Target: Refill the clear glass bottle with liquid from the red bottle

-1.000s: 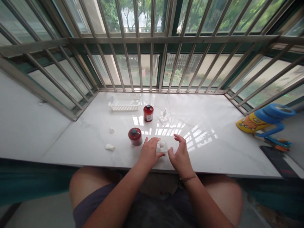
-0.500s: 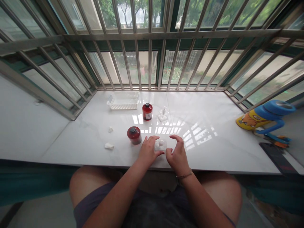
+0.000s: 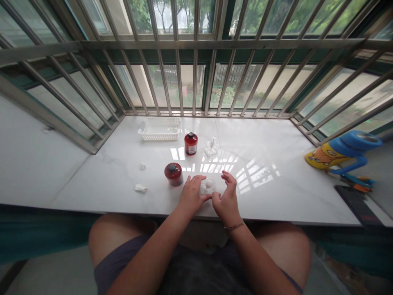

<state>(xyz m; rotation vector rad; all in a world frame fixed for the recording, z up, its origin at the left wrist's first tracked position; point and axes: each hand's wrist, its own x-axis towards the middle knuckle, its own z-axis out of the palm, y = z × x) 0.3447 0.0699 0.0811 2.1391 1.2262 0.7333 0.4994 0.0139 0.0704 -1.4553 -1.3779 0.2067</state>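
A small clear plastic container (image 3: pixel 204 189) lies on the white counter with round white balls (image 3: pixel 209 184), perhaps cotton, in it. My left hand (image 3: pixel 193 191) grips its left side, fingers along the far edge and thumb at the near edge. At its right side is my right hand (image 3: pixel 226 197), fingers curved and spread apart with nothing visible in them; its thumb is by the container's near right corner. Just left of my left hand stands a dark red bottle (image 3: pixel 173 175) with a black cap. A second red bottle (image 3: pixel 190 144) with a white label stands farther back.
Crumpled white pieces (image 3: pixel 211 148) lie right of the labelled bottle, and two white scraps (image 3: pixel 141 188) sit at left. A white basket (image 3: pixel 159 130) is near the window bars. On the right are a blue-and-yellow flask (image 3: pixel 334 152) and a dark phone (image 3: pixel 357 203).
My right hand has shifted slightly left, its thumb now closer to my left thumb, and its fingers have lifted a little. My left hand keeps its hold on the container.
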